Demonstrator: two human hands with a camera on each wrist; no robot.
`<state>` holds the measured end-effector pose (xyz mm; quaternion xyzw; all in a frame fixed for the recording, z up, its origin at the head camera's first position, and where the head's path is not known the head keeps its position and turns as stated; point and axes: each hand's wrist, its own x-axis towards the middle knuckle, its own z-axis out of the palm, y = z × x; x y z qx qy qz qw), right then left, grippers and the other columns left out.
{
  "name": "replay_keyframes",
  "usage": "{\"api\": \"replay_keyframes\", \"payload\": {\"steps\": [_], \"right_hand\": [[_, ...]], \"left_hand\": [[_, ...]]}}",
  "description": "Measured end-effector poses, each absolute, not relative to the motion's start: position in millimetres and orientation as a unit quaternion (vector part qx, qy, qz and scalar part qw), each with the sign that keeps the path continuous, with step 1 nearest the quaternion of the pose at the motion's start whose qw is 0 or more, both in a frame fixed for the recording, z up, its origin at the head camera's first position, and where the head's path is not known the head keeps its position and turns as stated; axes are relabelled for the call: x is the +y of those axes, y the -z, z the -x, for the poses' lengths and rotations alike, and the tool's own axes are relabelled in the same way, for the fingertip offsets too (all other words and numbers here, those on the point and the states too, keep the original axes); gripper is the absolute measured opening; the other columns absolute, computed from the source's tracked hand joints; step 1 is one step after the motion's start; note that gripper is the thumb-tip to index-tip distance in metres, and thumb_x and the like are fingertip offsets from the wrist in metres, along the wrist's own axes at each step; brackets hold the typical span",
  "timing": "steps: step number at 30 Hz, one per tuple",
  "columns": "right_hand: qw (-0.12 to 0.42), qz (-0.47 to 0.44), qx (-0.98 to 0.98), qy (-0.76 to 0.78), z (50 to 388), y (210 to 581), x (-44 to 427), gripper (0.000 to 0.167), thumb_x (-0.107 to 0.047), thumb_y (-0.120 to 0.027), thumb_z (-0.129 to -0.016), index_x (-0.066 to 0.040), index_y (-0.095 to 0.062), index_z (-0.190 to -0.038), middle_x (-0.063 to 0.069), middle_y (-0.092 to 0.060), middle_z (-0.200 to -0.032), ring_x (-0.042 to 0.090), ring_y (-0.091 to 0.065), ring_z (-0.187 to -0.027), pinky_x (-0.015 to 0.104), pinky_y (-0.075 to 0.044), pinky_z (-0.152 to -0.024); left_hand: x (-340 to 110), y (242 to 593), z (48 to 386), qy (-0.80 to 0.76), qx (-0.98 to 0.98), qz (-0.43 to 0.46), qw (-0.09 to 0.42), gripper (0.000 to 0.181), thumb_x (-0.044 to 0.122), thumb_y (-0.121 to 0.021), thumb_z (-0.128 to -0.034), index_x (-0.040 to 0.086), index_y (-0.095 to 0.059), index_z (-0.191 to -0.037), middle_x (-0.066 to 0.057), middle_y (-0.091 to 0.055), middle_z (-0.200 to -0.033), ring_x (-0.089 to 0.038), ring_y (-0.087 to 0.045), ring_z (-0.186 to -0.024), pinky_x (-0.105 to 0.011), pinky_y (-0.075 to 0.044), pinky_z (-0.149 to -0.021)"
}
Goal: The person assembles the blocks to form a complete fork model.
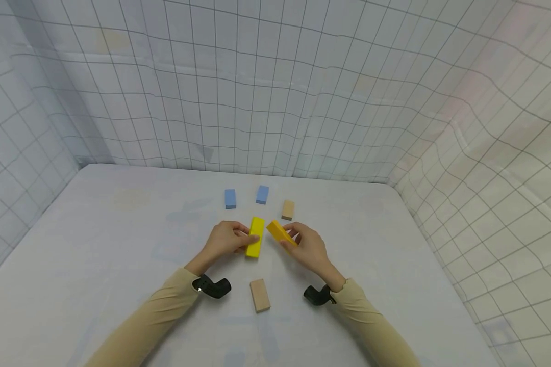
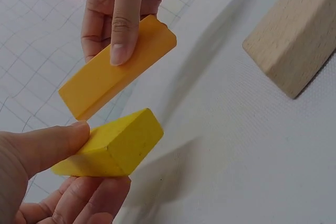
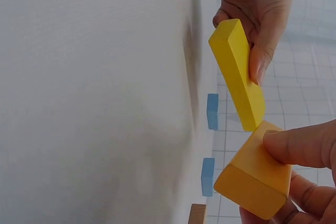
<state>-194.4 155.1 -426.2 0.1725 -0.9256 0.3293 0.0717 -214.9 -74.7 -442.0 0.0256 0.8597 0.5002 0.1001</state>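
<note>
Both hands are occupied, each with one block. Left hand (image 1: 226,238): grips a yellow block (image 1: 257,228) between thumb and fingers, thumb laid across the upper face, fingers underneath. The block's long side runs roughly from the desk's far edge toward its near side. Right hand (image 1: 309,247): pinches an orange block (image 1: 279,232), thumb on one broad face, fingers behind; this block slants, its free end directed toward the far left corner. Both blocks are off the surface, over the middle of the desk (image 1: 119,244). From the head view a narrow gap separates them; in the right wrist view their ends overlap in line of sight.

At the wrists: a black device on the left (image 1: 216,288) and another on the right (image 1: 318,295), below tan sleeves (image 1: 151,316).

On the desk: a larger wooden block (image 1: 259,295) lies between the wrists, on the near side of the held pair. Beyond the hands, toward the far edge, rest a left blue block (image 1: 230,199), a right blue block (image 1: 263,194) and, slightly nearer, a smaller wooden block (image 1: 287,209); all three stand apart.

Past the far edge hangs white cloth (image 1: 257,86) with a dark grid.
</note>
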Motion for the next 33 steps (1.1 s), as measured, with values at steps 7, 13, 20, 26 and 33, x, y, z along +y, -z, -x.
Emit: {"api": "replay_keyframes", "payload": {"steps": [7, 13, 20, 26, 33], "right_hand": [[0.072, -0.170, -0.924, -0.334, 195.0, 426.4, 154.2, 0.029, -0.020, -0.076, -0.082, -0.012, -0.068, -0.108, -0.002, -0.061, -0.085, 0.010, -0.050, -0.065, 0.027, -0.040, -0.055], [0.077, -0.174, -0.922, -0.336, 195.9, 428.3, 154.2, 0.028, -0.019, -0.076, -0.081, -0.012, -0.068, -0.108, -0.003, -0.061, -0.085, 0.010, -0.050, -0.065, 0.027, -0.040, -0.054], [0.074, -0.174, -0.923, -0.336, 196.8, 429.7, 154.3, 0.028, -0.019, -0.076, -0.082, -0.012, -0.068, -0.108, -0.002, -0.061, -0.085, 0.010, -0.050, -0.065, 0.026, -0.040, -0.054], [0.068, -0.175, -0.924, -0.334, 198.9, 430.5, 154.9, 0.029, -0.019, -0.075, -0.082, -0.011, -0.067, -0.109, -0.002, -0.061, -0.086, 0.011, -0.050, -0.065, 0.026, -0.040, -0.054], [0.063, -0.170, -0.925, -0.333, 201.0, 430.3, 155.4, 0.029, -0.019, -0.075, -0.082, -0.011, -0.067, -0.109, -0.002, -0.061, -0.086, 0.011, -0.049, -0.065, 0.026, -0.039, -0.054]], "left_hand": [[-72.3, 444.3, 212.8, -0.515, 0.849, -0.014, 0.119, 0.038, 0.033, -0.080, -0.0762, 0.002, -0.064, -0.092, -0.004, -0.064, -0.063, -0.018, -0.060, -0.050, -0.028, -0.049, -0.051], [-69.9, 447.7, 211.2, -0.517, 0.845, -0.018, 0.137, 0.037, 0.030, -0.080, -0.0777, 0.001, -0.061, -0.094, -0.004, -0.064, -0.064, -0.017, -0.062, -0.049, -0.026, -0.048, -0.051], [-68.5, 449.1, 210.7, -0.510, 0.848, -0.019, 0.142, 0.037, 0.030, -0.080, -0.0778, 0.002, -0.061, -0.092, -0.005, -0.063, -0.063, -0.017, -0.062, -0.048, -0.025, -0.048, -0.049], [-69.1, 451.2, 211.1, -0.512, 0.846, -0.008, 0.152, 0.035, 0.027, -0.079, -0.0787, 0.000, -0.061, -0.092, -0.007, -0.063, -0.066, -0.016, -0.062, -0.048, -0.025, -0.051, -0.049], [-68.3, 452.9, 211.1, -0.523, 0.838, -0.002, 0.155, 0.036, 0.027, -0.079, -0.0791, -0.001, -0.060, -0.094, -0.008, -0.064, -0.066, -0.018, -0.062, -0.049, -0.027, -0.052, -0.050]]}}
